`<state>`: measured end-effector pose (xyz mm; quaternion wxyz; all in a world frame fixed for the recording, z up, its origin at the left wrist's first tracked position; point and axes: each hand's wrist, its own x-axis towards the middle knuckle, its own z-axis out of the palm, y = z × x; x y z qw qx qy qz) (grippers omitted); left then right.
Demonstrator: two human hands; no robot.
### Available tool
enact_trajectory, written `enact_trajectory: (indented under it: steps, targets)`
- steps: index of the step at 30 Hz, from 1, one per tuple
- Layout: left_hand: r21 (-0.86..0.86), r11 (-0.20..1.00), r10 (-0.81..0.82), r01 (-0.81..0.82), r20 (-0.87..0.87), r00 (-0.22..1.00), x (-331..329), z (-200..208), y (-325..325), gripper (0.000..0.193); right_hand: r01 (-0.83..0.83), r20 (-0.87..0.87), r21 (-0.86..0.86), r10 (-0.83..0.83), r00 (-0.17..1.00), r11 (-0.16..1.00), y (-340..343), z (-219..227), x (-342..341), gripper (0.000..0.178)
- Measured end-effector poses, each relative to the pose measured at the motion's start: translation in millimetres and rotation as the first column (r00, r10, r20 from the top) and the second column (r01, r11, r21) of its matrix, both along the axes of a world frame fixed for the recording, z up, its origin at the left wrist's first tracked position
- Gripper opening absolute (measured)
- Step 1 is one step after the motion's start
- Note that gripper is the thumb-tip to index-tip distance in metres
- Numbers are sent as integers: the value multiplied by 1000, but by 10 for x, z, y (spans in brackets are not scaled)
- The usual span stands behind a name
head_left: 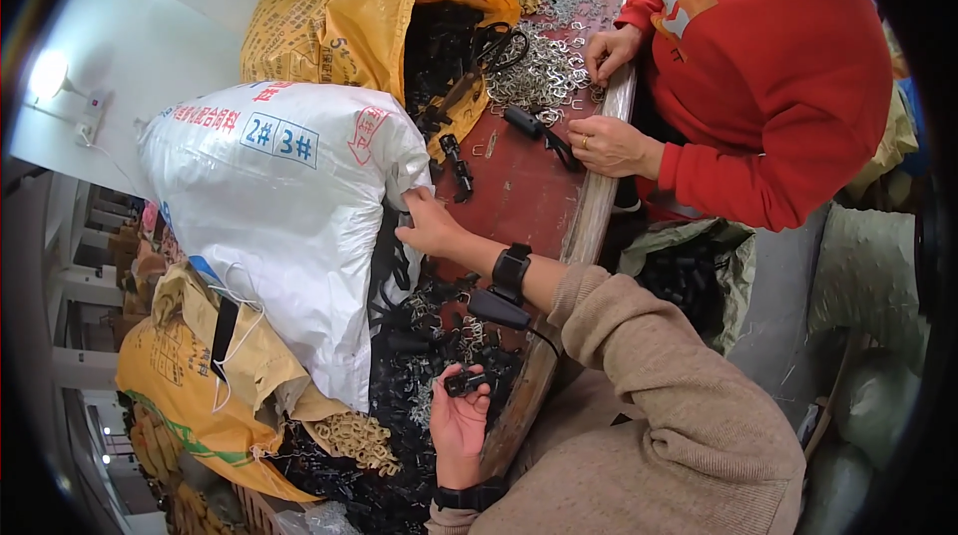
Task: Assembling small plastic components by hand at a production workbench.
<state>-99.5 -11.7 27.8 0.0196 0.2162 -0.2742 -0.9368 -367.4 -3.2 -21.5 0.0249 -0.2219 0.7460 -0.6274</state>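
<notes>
My left hand [459, 427] is palm up near the table's front edge, fingers curled around a small black plastic fitting [464, 382]. Above it, my right hand [437, 224] reaches across the table and grips the open edge of a large white woven sack [289, 206]. Black pieces show at the sack's mouth; the fingertips are partly hidden there. Between my hands, a black elongated device [498, 309] with a cable lies at the table edge. Under and around my left hand spreads a heap of black plastic parts [394, 375], with some small metal links [474, 335] among them.
Across the red tabletop [529, 196], a co-worker in a red sweater [778, 86] has both hands at the wooden edge, beside a pile of silver metal links [539, 71]. A yellow sack [364, 31] of black parts stands behind. Tan rings [356, 438] spill from another sack [200, 380].
</notes>
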Motion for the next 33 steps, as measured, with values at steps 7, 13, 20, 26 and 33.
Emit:
enact_trajectory:
  steps: [7,13,20,26,33]
  targets:
    - [-54,999,1,2,41,999,-49,40,24,36,44,-132,68,-35,991,997,-11,-141,-69,43]
    - [-99,995,-7,7,-2,1000,-86,67,37,36,-90,-161,63,99,982,994,127,-146,-167,46]
    - [-86,996,-28,26,-31,999,-66,49,35,34,-86,-65,77,91,994,993,212,-91,-83,63]
    - [-27,999,-24,24,2,1000,-82,59,61,32,-33,-125,49,39,991,998,247,-149,-96,57]
    - [-29,999,-13,14,32,999,-163,45,59,34,166,-186,94,-146,972,982,445,-24,92,57]
